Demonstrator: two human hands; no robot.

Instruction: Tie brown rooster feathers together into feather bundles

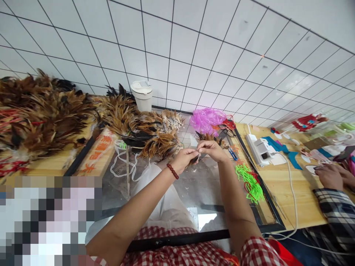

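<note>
My left hand [186, 159], with a red bead bracelet at the wrist, is closed in a pinch over the middle of the glass table top. It grips a small dark feather [195, 161] with a pale base, mostly covered by the fingers. Fingertips against it, my right hand [212, 150] is also pinched at the pale end of the feather. Just behind the hands lies a small bunch of brown feathers [212, 139]. Larger heaps of brown and black feathers [159, 145] spread to the left of my left hand. Blue-handled snips [232, 154] lie right of my right hand.
Bright green cords [251, 184] lie at the right. A pink plastic bag [208, 120] and a white lidded bin [142, 96] stand by the tiled wall. Farther right are a power strip [257, 149], a white cable [291, 192] and another person's hands [330, 175].
</note>
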